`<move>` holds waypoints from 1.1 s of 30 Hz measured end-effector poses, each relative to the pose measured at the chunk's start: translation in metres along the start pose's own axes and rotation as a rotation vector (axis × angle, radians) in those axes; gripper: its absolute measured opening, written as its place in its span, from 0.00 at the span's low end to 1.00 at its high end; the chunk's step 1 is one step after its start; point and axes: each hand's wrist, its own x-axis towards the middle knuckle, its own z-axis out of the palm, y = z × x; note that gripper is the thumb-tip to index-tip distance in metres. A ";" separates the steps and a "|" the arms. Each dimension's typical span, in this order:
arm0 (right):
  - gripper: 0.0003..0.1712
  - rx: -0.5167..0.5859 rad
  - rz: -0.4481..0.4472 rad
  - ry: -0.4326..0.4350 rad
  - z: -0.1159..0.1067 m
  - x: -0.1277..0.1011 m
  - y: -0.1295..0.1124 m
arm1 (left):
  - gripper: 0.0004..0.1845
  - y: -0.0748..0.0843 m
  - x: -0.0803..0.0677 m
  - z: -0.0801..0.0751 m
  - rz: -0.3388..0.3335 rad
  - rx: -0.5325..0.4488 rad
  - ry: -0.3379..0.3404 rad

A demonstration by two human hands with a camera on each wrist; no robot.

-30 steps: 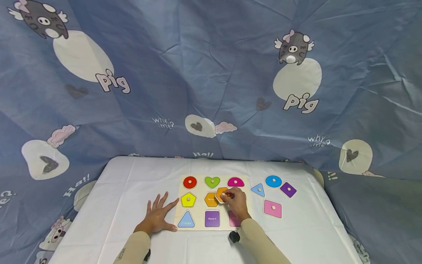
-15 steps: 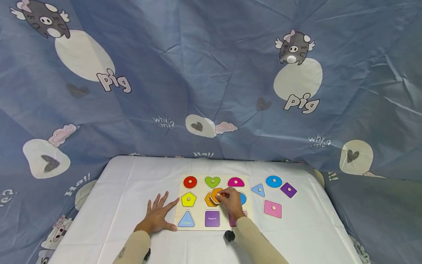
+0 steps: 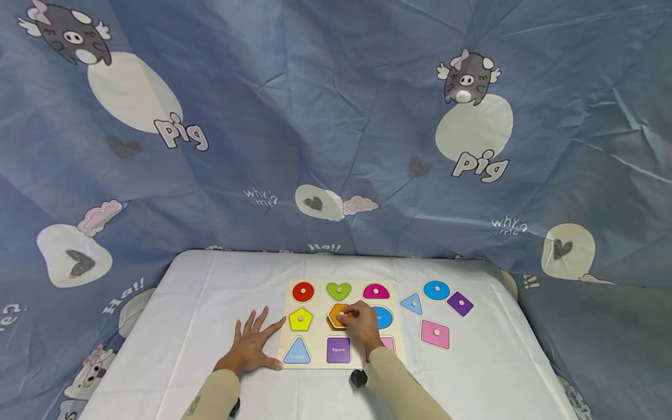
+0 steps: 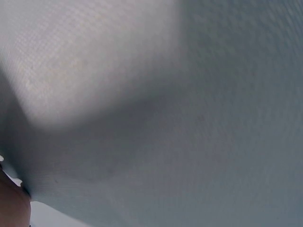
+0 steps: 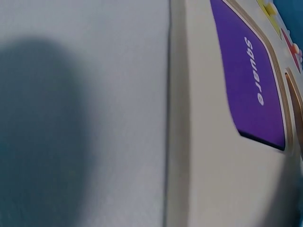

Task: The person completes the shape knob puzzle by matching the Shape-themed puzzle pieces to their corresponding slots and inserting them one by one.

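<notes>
From my remote station I am watching the right hand (image 3: pixel 361 326) pinching the peg of the orange hexagon piece (image 3: pixel 338 315), which is sitting over the middle cut-out of the wooden puzzle board (image 3: pixel 315 331), while the left hand (image 3: pixel 251 345) is lying flat with fingers spread on the white surface (image 3: pixel 199 326), its fingertips touching the board's left edge. The board's near edge is running close to the surface's front, and open room is showing to its left; to its right, a blue triangle piece (image 3: pixel 412 303), a blue circle piece (image 3: pixel 436 290), a purple diamond piece (image 3: pixel 459 303) and a pink square piece (image 3: pixel 434 333) are lying loose. Compared with a second ago, the hexagon is now sitting further left, squarely over its recess rather than beside it, and the left hand is staying put.
</notes>
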 end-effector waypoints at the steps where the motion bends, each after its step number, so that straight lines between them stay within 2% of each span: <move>1: 0.07 -0.003 -0.007 -0.001 0.001 0.000 0.000 | 0.58 -0.001 0.000 0.001 0.002 0.004 0.002; 16: 0.08 -0.085 0.064 -0.025 0.010 0.000 -0.001 | 0.58 -0.001 0.000 0.002 -0.002 -0.003 0.015; 33: 0.08 -0.112 0.033 -0.031 0.011 0.001 0.002 | 0.59 -0.002 0.002 0.002 -0.005 0.005 0.010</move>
